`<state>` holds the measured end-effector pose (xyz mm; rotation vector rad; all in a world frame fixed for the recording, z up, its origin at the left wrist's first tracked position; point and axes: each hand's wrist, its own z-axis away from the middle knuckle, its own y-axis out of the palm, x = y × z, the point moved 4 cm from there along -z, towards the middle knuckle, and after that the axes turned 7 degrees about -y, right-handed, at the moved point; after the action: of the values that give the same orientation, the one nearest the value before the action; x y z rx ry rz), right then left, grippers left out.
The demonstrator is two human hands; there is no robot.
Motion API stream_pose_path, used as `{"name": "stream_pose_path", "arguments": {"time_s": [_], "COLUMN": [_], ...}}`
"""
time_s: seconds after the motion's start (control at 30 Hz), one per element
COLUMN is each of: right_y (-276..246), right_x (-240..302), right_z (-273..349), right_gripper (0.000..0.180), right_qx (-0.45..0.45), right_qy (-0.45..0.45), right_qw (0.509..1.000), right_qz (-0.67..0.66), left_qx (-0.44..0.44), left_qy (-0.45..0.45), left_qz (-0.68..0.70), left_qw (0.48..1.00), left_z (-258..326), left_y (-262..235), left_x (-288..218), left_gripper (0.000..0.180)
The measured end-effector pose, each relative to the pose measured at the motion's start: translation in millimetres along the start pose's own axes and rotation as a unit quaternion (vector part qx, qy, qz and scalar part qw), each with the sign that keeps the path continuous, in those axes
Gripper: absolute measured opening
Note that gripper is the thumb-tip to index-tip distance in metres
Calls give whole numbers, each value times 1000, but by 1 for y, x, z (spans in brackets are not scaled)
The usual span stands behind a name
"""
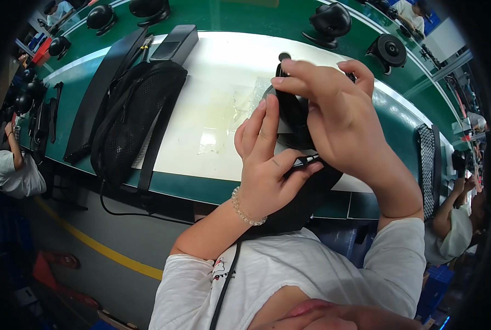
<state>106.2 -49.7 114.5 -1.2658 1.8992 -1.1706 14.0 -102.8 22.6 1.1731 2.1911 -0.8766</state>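
Observation:
Over the white sheet (201,93), both my hands are raised in front of me around a dark, glossy black part (295,113). A small round black knob (284,56) shows at its top, close to my right fingertips. My right hand (341,110) curls around the part from the right, and its palm hides much of it. My left hand (262,170) pinches a slim black piece with a whitish tip (306,160) between thumb and forefinger; I cannot make out its kind. The other left fingers stretch up along the part's left side. A beaded bracelet (244,208) circles my left wrist.
To the left lie a black mesh bag (138,104), a long black panel (100,91), a grey-black box (175,45) and yellow-handled pliers (145,49). Round black devices (332,23) stand along the green bench's far side. Other people (17,170) sit at both sides.

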Motion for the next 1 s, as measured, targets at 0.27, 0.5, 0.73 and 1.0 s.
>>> {"name": "stream_pose_path", "arguments": {"time_s": [0.27,0.5,0.73,1.0], "right_y": [-16,-4,-6,-9], "right_x": [-72,-91,-93,-83], "right_z": [35,50,57,57], "right_gripper": [28,16,17,16], "right_qx": [-209,-152,-163,-156], "right_qy": [101,243,269,188], "right_qw": [952,907,858,962], "right_qz": [-200,-308,-407,-124], "left_qx": [-2,23,37,25], "left_qy": [8,-4,-9,-17], "left_qz": [0,-15,-27,-7], "left_qw": [1000,1000,999,1000], "left_z": [1,3,4,4], "left_y": [2,1,3,3], "left_x": [0,2,2,2], "left_gripper": [20,20,22,19]}}
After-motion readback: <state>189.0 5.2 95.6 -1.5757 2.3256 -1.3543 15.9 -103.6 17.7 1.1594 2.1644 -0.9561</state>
